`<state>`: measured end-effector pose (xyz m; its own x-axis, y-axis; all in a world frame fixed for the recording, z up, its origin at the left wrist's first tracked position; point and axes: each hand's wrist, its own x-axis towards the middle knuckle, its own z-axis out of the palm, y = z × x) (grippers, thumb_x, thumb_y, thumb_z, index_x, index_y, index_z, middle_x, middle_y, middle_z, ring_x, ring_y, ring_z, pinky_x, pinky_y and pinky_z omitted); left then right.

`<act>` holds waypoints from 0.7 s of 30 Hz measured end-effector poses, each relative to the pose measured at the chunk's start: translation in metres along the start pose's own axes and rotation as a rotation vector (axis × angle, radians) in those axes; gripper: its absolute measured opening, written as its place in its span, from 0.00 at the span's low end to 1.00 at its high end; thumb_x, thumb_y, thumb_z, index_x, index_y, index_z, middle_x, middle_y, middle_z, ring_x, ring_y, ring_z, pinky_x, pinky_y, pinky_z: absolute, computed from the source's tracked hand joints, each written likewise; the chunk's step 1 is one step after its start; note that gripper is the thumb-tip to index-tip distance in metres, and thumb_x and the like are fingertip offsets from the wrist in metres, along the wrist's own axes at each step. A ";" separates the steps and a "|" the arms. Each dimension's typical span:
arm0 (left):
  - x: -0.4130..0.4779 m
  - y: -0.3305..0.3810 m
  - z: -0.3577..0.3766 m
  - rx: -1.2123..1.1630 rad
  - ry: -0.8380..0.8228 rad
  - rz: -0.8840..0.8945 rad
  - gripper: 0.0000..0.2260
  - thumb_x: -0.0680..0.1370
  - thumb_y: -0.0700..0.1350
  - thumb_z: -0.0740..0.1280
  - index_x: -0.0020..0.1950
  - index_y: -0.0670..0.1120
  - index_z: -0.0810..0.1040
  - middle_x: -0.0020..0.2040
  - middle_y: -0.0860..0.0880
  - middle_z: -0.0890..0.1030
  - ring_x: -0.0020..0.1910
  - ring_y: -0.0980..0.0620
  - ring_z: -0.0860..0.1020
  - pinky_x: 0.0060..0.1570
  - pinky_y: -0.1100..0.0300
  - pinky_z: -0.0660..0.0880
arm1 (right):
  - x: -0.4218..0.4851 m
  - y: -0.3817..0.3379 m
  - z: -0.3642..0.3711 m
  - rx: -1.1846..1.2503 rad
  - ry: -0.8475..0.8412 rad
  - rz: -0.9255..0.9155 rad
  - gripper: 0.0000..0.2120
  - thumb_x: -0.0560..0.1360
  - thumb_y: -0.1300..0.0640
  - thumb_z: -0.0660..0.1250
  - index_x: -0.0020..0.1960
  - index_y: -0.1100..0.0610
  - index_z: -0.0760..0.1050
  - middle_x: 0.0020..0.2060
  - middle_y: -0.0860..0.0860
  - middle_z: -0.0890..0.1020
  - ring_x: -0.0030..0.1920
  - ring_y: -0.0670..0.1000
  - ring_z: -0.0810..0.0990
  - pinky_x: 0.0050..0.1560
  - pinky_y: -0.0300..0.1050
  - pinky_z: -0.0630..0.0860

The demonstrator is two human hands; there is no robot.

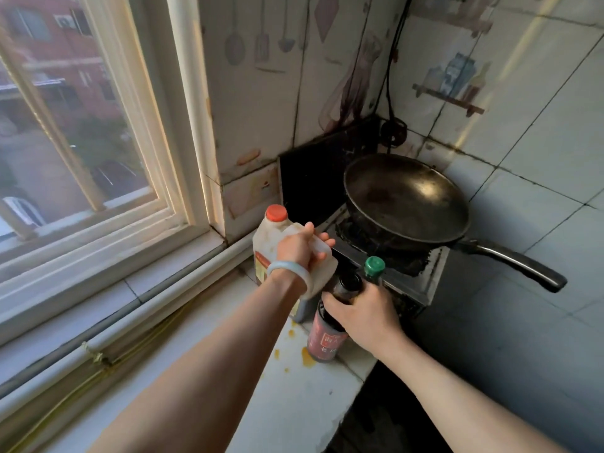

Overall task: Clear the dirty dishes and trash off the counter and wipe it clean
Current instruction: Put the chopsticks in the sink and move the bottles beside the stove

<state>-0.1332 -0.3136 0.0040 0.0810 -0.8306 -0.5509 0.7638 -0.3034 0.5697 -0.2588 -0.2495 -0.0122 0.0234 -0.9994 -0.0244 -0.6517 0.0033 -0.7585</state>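
My left hand (302, 248) grips the handle of a white plastic jug (277, 253) with an orange cap, standing at the far end of the white counter (294, 397). My right hand (362, 313) holds the necks of two dark bottles: one with a red label (325, 341) and one with a green cap (374, 267) behind it. Yellow spill stains (307, 358) lie on the counter beside the red-label bottle.
A black wok (405, 197) with a long handle sits on a greasy gas stove (408, 276) right behind the bottles. A window (72, 132) and pipes along its sill run along the left. Tiled walls close the corner.
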 end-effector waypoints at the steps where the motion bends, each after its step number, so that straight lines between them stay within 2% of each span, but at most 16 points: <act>1: 0.001 0.001 -0.001 -0.002 -0.010 -0.002 0.07 0.81 0.44 0.63 0.52 0.40 0.73 0.48 0.43 0.79 0.41 0.48 0.80 0.18 0.68 0.71 | 0.000 0.002 -0.001 -0.014 -0.005 0.000 0.09 0.68 0.51 0.75 0.41 0.57 0.81 0.35 0.48 0.83 0.39 0.47 0.79 0.41 0.39 0.73; 4: 0.004 0.001 -0.003 0.036 -0.021 0.016 0.09 0.80 0.45 0.65 0.54 0.40 0.74 0.50 0.43 0.81 0.42 0.49 0.82 0.21 0.67 0.74 | 0.000 0.012 -0.005 -0.057 -0.007 0.017 0.12 0.67 0.48 0.75 0.41 0.56 0.81 0.37 0.47 0.82 0.40 0.47 0.79 0.41 0.37 0.71; 6: 0.006 -0.003 -0.004 0.192 0.053 0.097 0.10 0.78 0.49 0.67 0.47 0.42 0.76 0.40 0.45 0.83 0.38 0.49 0.82 0.33 0.62 0.79 | -0.001 0.020 -0.012 -0.035 -0.018 0.035 0.12 0.66 0.48 0.76 0.41 0.56 0.81 0.37 0.46 0.83 0.41 0.47 0.82 0.42 0.39 0.74; 8: 0.013 -0.006 -0.010 0.402 0.208 0.236 0.14 0.77 0.53 0.67 0.40 0.43 0.74 0.32 0.47 0.80 0.36 0.48 0.80 0.48 0.54 0.80 | 0.001 0.025 -0.017 -0.021 -0.038 0.042 0.12 0.66 0.49 0.76 0.42 0.57 0.81 0.37 0.45 0.84 0.42 0.46 0.83 0.46 0.40 0.77; 9: 0.012 -0.010 -0.012 0.453 0.281 0.325 0.14 0.77 0.52 0.67 0.40 0.43 0.73 0.33 0.48 0.78 0.37 0.48 0.79 0.49 0.53 0.80 | 0.000 0.028 -0.021 -0.018 -0.045 0.033 0.11 0.66 0.50 0.76 0.42 0.57 0.82 0.37 0.46 0.84 0.43 0.46 0.83 0.47 0.40 0.78; 11: -0.002 -0.024 -0.016 0.487 0.412 0.518 0.08 0.76 0.49 0.67 0.48 0.46 0.72 0.41 0.51 0.77 0.43 0.49 0.79 0.48 0.55 0.77 | -0.001 0.033 -0.031 -0.006 -0.060 0.016 0.10 0.66 0.51 0.76 0.42 0.57 0.82 0.38 0.46 0.85 0.43 0.45 0.83 0.48 0.41 0.79; 12: -0.011 -0.033 -0.016 0.546 0.455 0.618 0.08 0.76 0.47 0.68 0.51 0.48 0.72 0.44 0.51 0.77 0.46 0.49 0.78 0.49 0.56 0.75 | -0.001 0.036 -0.036 -0.003 -0.067 0.014 0.10 0.66 0.51 0.76 0.42 0.56 0.82 0.37 0.45 0.84 0.42 0.44 0.83 0.48 0.39 0.79; 13: -0.018 -0.043 -0.016 0.639 0.435 0.704 0.09 0.75 0.46 0.68 0.53 0.49 0.71 0.47 0.51 0.77 0.47 0.51 0.77 0.49 0.57 0.74 | 0.000 0.038 -0.041 -0.008 -0.073 0.009 0.10 0.66 0.50 0.76 0.41 0.55 0.81 0.37 0.44 0.84 0.41 0.42 0.82 0.45 0.35 0.78; 15: -0.026 -0.060 -0.014 0.844 0.271 0.820 0.12 0.74 0.44 0.69 0.55 0.48 0.72 0.50 0.51 0.77 0.47 0.54 0.76 0.49 0.59 0.74 | 0.002 0.041 -0.053 -0.038 -0.077 -0.014 0.08 0.67 0.50 0.77 0.39 0.52 0.79 0.33 0.40 0.81 0.36 0.35 0.78 0.36 0.24 0.70; 16: -0.029 -0.064 -0.011 0.952 0.175 0.849 0.14 0.74 0.44 0.69 0.58 0.48 0.73 0.53 0.52 0.76 0.49 0.56 0.75 0.50 0.60 0.74 | 0.003 0.042 -0.058 -0.049 -0.076 -0.021 0.09 0.68 0.50 0.77 0.38 0.51 0.78 0.32 0.39 0.79 0.35 0.34 0.76 0.33 0.23 0.67; 19: -0.026 -0.072 0.001 1.266 -0.037 0.892 0.23 0.73 0.45 0.70 0.67 0.47 0.70 0.60 0.52 0.74 0.60 0.55 0.72 0.60 0.60 0.71 | 0.011 0.049 -0.071 -0.080 -0.068 -0.023 0.10 0.68 0.49 0.76 0.40 0.53 0.79 0.33 0.41 0.79 0.37 0.44 0.77 0.35 0.35 0.70; 21: -0.024 -0.078 0.012 1.402 -0.098 0.844 0.25 0.73 0.47 0.70 0.68 0.48 0.68 0.60 0.52 0.75 0.60 0.54 0.73 0.60 0.60 0.71 | 0.018 0.053 -0.076 -0.090 -0.069 -0.015 0.10 0.68 0.49 0.76 0.43 0.55 0.80 0.35 0.46 0.80 0.40 0.47 0.78 0.40 0.37 0.70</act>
<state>-0.2026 -0.2751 -0.0201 0.0684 -0.9789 0.1923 -0.6211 0.1091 0.7761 -0.3508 -0.2696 -0.0033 0.0834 -0.9947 -0.0607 -0.7165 -0.0175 -0.6974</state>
